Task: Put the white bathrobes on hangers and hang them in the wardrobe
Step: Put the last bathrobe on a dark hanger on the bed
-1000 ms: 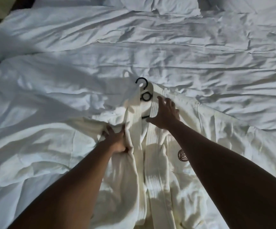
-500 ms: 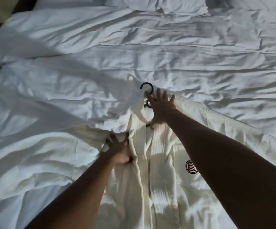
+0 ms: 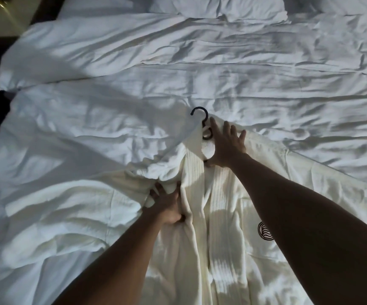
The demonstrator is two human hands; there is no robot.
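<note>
Bathrobe [image 3: 220,227]: white, lies flat on the bed [image 3: 200,62], front up, collar away from the viewer, hem cut off by the bottom edge of the frame. Long axis runs near to far, tilted a little left at the collar end.
Bed: rumpled white duvet; the robe's left shoulder merges with duvet folds, boundary hard to trace there.
Right hand [image 3: 225,148]: nearer the hanger. Lies on the collar, fingers spread and straight, fingertips just beside the hanger neck; it presses rather than grips.
Left hand [image 3: 167,204]: lower down, on the left lapel; fingers dig into the fabric fold. Whether thumb and fingers pinch the cloth, cannot tell.
Hanger [image 3: 203,123]: black; hook and neck ring stick out past the collar, on the far-left side of the right fingertips. Hook opens to the left. Shoulders of the hanger hidden inside the robe, so seating in both sleeves is unconfirmed.
Logo [image 3: 265,231]: dark round emblem on the chest, partly covered by the right forearm.
Judgement: next grasp likely goes to the hook; right hand is best placed.
Wardrobe: not in view.
</note>
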